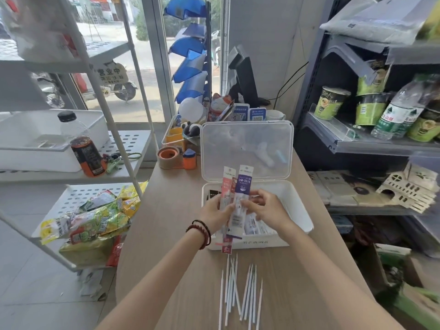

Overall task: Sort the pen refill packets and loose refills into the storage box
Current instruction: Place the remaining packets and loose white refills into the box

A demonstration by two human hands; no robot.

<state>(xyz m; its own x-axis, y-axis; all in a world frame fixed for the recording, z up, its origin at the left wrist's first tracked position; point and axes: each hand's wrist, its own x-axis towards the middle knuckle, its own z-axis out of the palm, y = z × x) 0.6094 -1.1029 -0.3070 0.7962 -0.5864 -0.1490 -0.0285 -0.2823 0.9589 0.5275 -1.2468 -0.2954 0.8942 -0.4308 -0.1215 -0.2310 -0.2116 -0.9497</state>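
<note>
From the head camera, both my hands are up over the open white storage box [298,206], whose clear lid [247,144] stands tilted back behind it. My left hand [213,211] has its fingers curled round the lower half of the pink refill packet [227,184]. My right hand [266,209] pinches the purple refill packet [244,184] about its middle, thumb against bent fingers. The two packets stand nearly upright, side by side and overlapping, with their printed tops well above my knuckles. A dark red packet end [227,246] hangs below my left wrist, over the box's front edge. I cannot tell which hand has it.

More packets [256,227] lie flat in the box beneath my hands. The loose refills [250,291] are spread on the wooden table [171,222] in front of the box, roughly parallel, none in my grip.

I judge these packets light and thin, with glossy sleeves that slide over one another. A pinch across the flat faces near the middle should stop them fanning or slipping. They look stiff lengthwise but would bend if held only by one end. The bare refills look slender and apt to roll. I would gather them into a bundle and hold it at mid-length rather than picking at the tips.
</note>
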